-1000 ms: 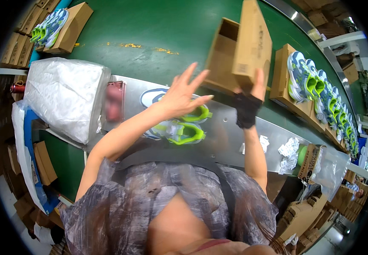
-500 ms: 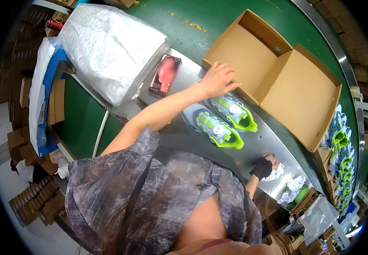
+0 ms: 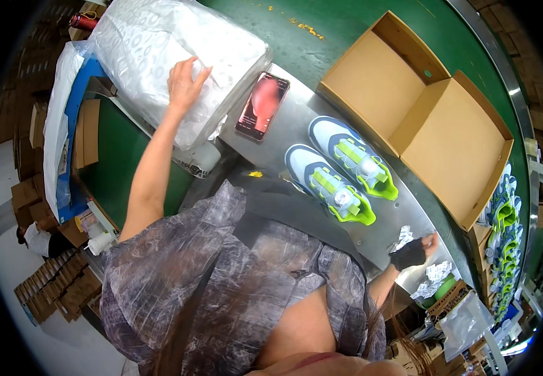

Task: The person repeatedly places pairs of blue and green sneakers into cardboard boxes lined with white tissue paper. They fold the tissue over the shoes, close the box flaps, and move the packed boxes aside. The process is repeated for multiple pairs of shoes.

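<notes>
My left hand point(image 3: 185, 88) is over the large stack of white patterned wrapping paper point(image 3: 140, 56), its fingers apart and nothing visible in them. My right hand point(image 3: 417, 252), in a black fingerless glove, is low over the metal bench beside small white packets point(image 3: 402, 238). Its fingers are curled together; anything inside them is too small to make out. Between my hands a pair of light blue and lime sneakers, a nearer shoe point(image 3: 324, 178) and a farther shoe point(image 3: 353, 153), lies side by side on the bench. Beyond them an open brown shoebox point(image 3: 403, 94) has its lid folded back.
A phone point(image 3: 262, 106) with a lit screen lies between the paper stack and the shoes. More white packets point(image 3: 433, 279) are piled beside a green round thing point(image 3: 445, 286) at the right. Several more sneakers point(image 3: 506, 238) line the far right edge. A green conveyor belt point(image 3: 296, 44) passes behind.
My left hand has moved left from the shoebox edge to the paper stack, uncovering the shoes' toes. My right hand has shifted slightly right, away from one heap of packets.
</notes>
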### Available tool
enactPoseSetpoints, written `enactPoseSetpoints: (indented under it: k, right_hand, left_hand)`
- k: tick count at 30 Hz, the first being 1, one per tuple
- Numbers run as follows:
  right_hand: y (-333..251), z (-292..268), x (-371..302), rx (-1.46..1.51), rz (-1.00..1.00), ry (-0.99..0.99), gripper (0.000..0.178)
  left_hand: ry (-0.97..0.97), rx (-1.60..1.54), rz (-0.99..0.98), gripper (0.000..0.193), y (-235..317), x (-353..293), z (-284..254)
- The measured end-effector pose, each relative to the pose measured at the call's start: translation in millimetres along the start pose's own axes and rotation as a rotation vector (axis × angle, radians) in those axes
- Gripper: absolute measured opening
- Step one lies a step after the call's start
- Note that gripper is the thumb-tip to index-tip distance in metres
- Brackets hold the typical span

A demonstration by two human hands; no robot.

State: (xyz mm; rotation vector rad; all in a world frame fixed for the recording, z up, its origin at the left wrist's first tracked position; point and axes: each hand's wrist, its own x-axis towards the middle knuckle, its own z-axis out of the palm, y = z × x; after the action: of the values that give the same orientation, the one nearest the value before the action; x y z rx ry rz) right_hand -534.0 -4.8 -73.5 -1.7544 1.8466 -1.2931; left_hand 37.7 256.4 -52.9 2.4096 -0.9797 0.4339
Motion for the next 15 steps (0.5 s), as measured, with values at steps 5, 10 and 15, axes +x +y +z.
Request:
enactPoseSetpoints:
  k: [5, 10, 15]
  right_hand:
    - [-125.3, 27.4, 35.3, 0.443, 0.076, -0.191, 0.020]
    - [-171.4, 104.7, 54.6, 0.815, 0.198, -0.801, 0.024]
    - [-199.7, 156.0, 56.5, 0.940, 0.517, -1.190, 0.025]
  left_hand:
    - [-0.187, 0.024, -0.144, 0.022, -37.0, 0.4, -1.8]
    - [-0.315, -0.088, -0.090, 0.018, -42.5, 10.5, -31.6]
    - [0.043, 0.079, -0.173, 0.025, -40.1, 54.1, -122.0]
